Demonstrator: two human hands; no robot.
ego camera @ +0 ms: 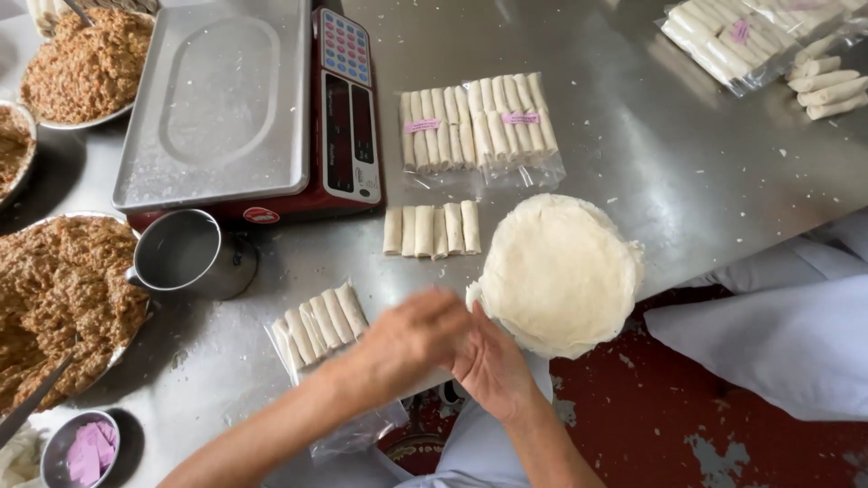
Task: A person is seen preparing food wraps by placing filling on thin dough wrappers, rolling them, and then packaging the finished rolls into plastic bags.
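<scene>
My left hand (411, 333) and my right hand (493, 366) meet at the table's near edge, fingers curled together at the left rim of a round stack of pale wrappers (561, 271). What lies between the fingers is hidden; a small bit of white wrapper shows at the fingertips. Just left of my left hand lies a clear bag with several rolled spring rolls (318, 321). A loose row of rolls (432, 229) lies beyond the hands.
A red scale with a steel tray (217, 99) stands at the back left, a metal cup (185, 255) before it. Bowls of brown filling (63, 298) sit at the left. Packed rolls (479, 122) lie mid-table, more bags (750, 36) far right. A small bowl of pink slips (86, 449) sits near left.
</scene>
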